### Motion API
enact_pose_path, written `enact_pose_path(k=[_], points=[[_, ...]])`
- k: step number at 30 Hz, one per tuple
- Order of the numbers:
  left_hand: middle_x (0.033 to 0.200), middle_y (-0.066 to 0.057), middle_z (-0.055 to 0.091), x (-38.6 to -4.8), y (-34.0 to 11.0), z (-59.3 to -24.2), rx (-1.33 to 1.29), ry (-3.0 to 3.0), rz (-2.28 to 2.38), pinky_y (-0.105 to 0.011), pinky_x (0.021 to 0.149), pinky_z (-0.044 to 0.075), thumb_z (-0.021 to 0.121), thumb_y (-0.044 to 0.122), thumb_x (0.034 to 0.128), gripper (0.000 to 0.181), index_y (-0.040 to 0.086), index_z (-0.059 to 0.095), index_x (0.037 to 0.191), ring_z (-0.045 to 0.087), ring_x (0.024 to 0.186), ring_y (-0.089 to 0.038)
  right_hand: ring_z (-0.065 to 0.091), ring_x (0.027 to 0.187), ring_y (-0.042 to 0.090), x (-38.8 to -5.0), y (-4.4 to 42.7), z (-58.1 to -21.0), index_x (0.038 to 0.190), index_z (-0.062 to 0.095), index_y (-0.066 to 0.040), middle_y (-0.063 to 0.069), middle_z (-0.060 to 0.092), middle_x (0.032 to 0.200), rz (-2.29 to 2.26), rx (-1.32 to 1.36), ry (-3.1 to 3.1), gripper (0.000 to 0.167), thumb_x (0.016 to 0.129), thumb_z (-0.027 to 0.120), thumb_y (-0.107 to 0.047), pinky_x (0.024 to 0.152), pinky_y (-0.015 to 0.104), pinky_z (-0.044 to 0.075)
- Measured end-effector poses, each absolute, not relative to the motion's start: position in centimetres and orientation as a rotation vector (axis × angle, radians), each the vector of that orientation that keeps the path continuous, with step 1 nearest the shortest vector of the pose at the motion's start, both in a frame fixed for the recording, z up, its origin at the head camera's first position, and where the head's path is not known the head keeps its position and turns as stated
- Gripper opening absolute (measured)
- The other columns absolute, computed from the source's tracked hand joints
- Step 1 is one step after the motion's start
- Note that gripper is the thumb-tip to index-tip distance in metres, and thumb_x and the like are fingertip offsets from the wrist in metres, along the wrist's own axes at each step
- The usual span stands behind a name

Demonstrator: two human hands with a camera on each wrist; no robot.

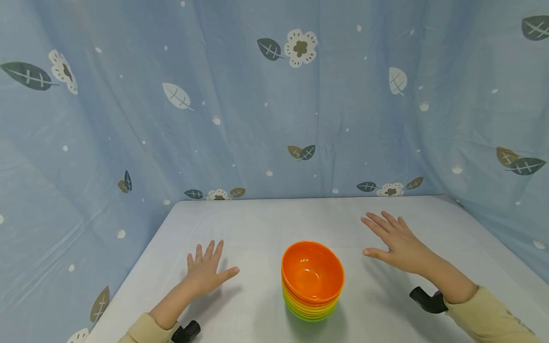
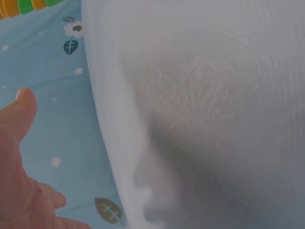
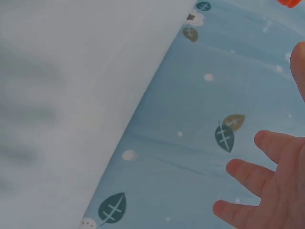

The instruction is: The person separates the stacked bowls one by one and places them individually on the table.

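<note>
Well apart within table edges (image 1: 274, 198), hands (image 1: 203, 276) (image 1: 399, 248) flank bowls (image 1: 312, 280).

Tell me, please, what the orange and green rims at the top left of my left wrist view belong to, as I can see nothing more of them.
Observer: The head view shows that they belong to a stack of bowls, with an orange bowl on top.
Operator: Thank you; could you say which way up they stand?
Observer: Mouth up: the head view looks down into the top one.
Operator: And where is the right hand, please?
Observer: It is held out above the white table, to the right of the stack and apart from it.
</note>
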State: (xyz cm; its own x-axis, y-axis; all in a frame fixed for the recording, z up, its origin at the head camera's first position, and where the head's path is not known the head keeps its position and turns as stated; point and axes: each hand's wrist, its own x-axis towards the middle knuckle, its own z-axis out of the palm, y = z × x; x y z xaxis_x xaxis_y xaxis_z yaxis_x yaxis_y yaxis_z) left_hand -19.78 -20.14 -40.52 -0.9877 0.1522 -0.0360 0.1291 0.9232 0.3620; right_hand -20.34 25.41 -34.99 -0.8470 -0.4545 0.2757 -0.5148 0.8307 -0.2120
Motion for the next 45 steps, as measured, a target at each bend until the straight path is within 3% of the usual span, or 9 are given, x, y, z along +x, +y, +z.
enact_pose_path(k=[8, 22, 27, 35, 45], points=[[0.147, -0.028, 0.016, -19.5, -19.5, -40.6, 0.289, 2.922, 0.718, -0.07, 0.099, -0.001, 0.057, 0.052, 0.0834, 0.09, 0.001, 0.016, 0.145, 0.0, 0.131, -0.054, 0.019, 0.128, 0.052, -19.8, 24.6, -34.3, 0.139, 0.035, -0.006, 0.023, 0.033, 0.141, 0.705, 0.815, -2.834, 0.071, 0.082, 0.064, -0.038, 0.097, 0.071, 0.011], [0.15, -0.017, 0.019, -18.5, -16.8, -40.7, 0.495, 2.775, 1.025, -0.065, 0.103, 0.012, 0.07, 0.044, 0.076, 0.096, 0.008, 0.016, 0.147, 0.008, 0.135, -0.046, 0.026, 0.129, 0.046, -18.6, 22.4, -33.7, 0.141, 0.032, -0.006, 0.02, 0.033, 0.143, 0.89, 0.912, -2.837, 0.075, 0.082, 0.066, -0.037, 0.092, 0.069, 0.028], [0.151, -0.014, 0.018, -17.9, -15.5, -40.6, 0.519, 2.725, 1.085, -0.065, 0.102, 0.017, 0.071, 0.046, 0.074, 0.098, 0.016, 0.014, 0.148, 0.012, 0.136, -0.042, 0.031, 0.127, 0.043, -18.5, 21.7, -34.0, 0.141, 0.032, -0.009, 0.017, 0.035, 0.142, 0.924, 0.963, -2.797, 0.075, 0.08, 0.068, -0.034, 0.092, 0.066, 0.032], [0.149, -0.01, 0.025, -17.4, -14.1, -40.4, 0.558, 2.659, 1.196, -0.062, 0.1, 0.027, 0.073, 0.045, 0.0725, 0.101, 0.019, 0.012, 0.148, 0.029, 0.131, -0.037, 0.034, 0.127, 0.04, -18.2, 21.0, -34.4, 0.142, 0.032, -0.015, 0.014, 0.035, 0.143, 0.999, 0.986, -2.759, 0.077, 0.077, 0.071, -0.03, 0.089, 0.066, 0.035], [0.148, -0.009, 0.028, -17.0, -12.6, -40.7, 0.668, 2.55, 1.229, -0.062, 0.098, 0.029, 0.073, 0.045, 0.0727, 0.1, 0.025, 0.011, 0.148, 0.032, 0.13, -0.037, 0.033, 0.129, 0.036, -17.8, 20.1, -35.2, 0.145, 0.027, -0.023, 0.007, 0.032, 0.146, 1.132, 1.127, -2.712, 0.082, 0.077, 0.072, -0.026, 0.09, 0.064, 0.037]])
